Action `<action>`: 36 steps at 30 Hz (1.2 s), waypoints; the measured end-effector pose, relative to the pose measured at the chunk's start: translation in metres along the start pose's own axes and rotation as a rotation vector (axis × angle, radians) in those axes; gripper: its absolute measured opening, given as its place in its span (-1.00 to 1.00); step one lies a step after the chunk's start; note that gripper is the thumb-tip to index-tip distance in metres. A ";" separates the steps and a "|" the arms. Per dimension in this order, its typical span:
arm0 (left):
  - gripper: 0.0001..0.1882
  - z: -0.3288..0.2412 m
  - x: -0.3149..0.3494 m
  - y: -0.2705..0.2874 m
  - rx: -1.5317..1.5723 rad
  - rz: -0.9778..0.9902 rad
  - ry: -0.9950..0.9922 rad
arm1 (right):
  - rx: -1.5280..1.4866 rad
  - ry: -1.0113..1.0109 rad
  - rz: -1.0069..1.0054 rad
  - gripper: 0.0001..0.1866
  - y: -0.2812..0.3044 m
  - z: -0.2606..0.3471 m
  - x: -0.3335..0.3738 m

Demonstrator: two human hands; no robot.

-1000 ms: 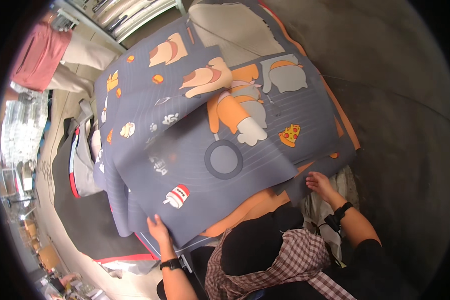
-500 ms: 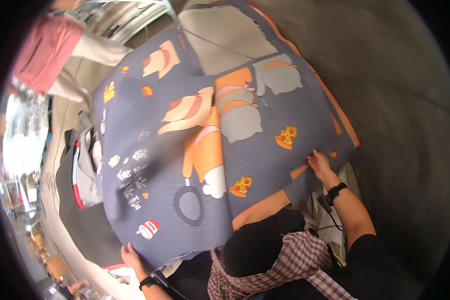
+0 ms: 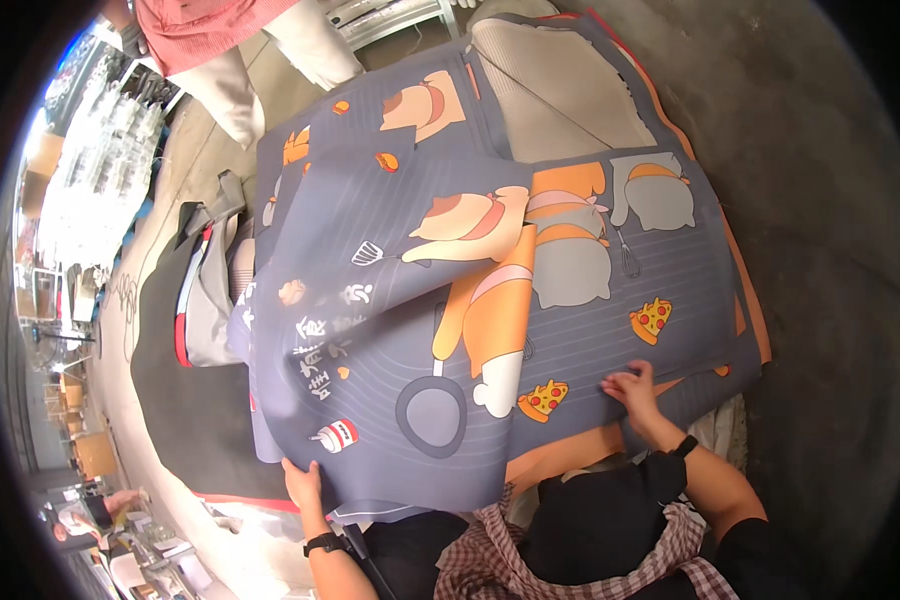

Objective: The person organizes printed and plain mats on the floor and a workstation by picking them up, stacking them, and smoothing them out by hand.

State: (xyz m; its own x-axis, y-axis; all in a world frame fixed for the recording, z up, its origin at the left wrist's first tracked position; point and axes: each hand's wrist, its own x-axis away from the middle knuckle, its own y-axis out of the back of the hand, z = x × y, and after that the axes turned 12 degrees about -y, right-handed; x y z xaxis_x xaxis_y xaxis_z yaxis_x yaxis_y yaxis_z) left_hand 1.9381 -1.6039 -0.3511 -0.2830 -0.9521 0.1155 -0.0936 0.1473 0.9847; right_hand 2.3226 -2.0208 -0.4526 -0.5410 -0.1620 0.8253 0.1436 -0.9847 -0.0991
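Observation:
A large blue-grey floor mat (image 3: pixel 440 330) printed with orange and grey cartoon cats, pizza slices and a frying pan lies on top of a stack of similar mats (image 3: pixel 570 120). My left hand (image 3: pixel 303 485) grips its near left edge, which is lifted and bowed up. At the near right edge of the same mat, my right hand (image 3: pixel 635 388) presses down beside a pizza print. Both wrists wear black bands.
A person in a pink top and pale trousers (image 3: pixel 260 50) stands at the far left. Dark and red-edged mats (image 3: pixel 185 330) lie left of the stack. Bare concrete floor (image 3: pixel 820 200) spreads to the right. Shelves and clutter (image 3: pixel 80 200) line the left side.
The top mat has swung and been drawn toward me, its left part now bowed upward. My left hand came up along the near edge; my right hand slid inward onto the mat.

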 end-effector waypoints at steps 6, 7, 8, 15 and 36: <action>-0.37 -0.024 -0.004 0.020 -0.086 0.105 -0.009 | 0.008 0.107 0.436 -0.45 -0.135 0.027 -0.009; -0.42 -0.028 -0.005 0.023 -0.104 0.036 -0.046 | 0.019 0.113 0.442 -0.45 -0.155 0.035 -0.013; -0.47 -0.033 -0.006 0.026 -0.119 0.006 -0.063 | 0.096 0.137 0.447 -0.46 -0.171 0.043 -0.017; -0.54 -0.047 -0.016 0.043 -0.067 0.072 -0.060 | 0.399 0.430 0.236 -0.49 -0.203 0.049 -0.031; -0.26 -0.008 -0.038 0.050 0.342 0.182 -0.156 | 0.692 1.121 -0.496 -0.58 -0.088 0.168 -0.001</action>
State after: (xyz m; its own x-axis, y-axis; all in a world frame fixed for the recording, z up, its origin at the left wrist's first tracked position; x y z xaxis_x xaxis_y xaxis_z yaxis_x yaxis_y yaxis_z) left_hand 1.9519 -1.5628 -0.3056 -0.4626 -0.8545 0.2364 -0.3329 0.4145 0.8470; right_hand 2.4498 -1.9231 -0.3509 -0.9717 -0.1000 -0.2141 -0.0585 -0.7760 0.6280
